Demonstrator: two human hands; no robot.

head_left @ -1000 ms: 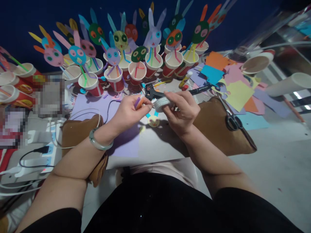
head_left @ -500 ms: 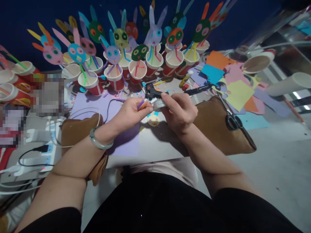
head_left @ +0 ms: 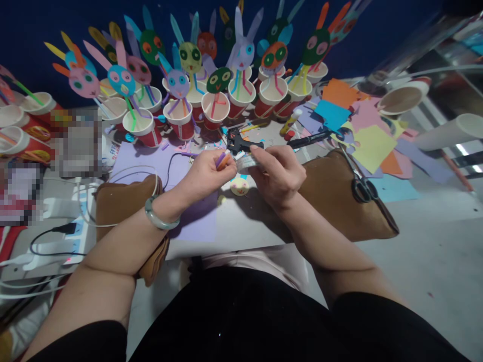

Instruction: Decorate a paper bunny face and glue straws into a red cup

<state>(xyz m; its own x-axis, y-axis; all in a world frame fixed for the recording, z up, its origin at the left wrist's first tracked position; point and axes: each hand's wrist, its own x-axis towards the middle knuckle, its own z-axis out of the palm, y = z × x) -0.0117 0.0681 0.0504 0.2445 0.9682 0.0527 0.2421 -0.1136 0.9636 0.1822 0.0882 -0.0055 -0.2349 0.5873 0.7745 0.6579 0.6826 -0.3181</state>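
My left hand (head_left: 213, 168) is closed on a purple straw (head_left: 221, 160) and an orange straw (head_left: 225, 162), held side by side. My right hand (head_left: 281, 171) pinches a roll of clear tape (head_left: 247, 162), close to the left fingertips. Just beyond both hands lies a black glue gun (head_left: 241, 141). Below the fingers, a pale yellow paper face (head_left: 239, 187) with pink eyes rests on the table; its blue ears are partly hidden by the hands. Whether a strip of tape spans the gap between the hands, I cannot tell.
Red paper cups (head_left: 214, 113) with paper rabbit heads on straws line the back. Coloured paper scraps (head_left: 372, 146) spread at the right, near scissors (head_left: 364, 190) on a brown pouch (head_left: 339, 211). A power strip (head_left: 79, 226) with cables lies left, and purple paper (head_left: 196, 221) under my left arm.
My left hand has shifted and turned slightly, so the purple and orange straws show more clearly. My right hand stays almost still with the tape.
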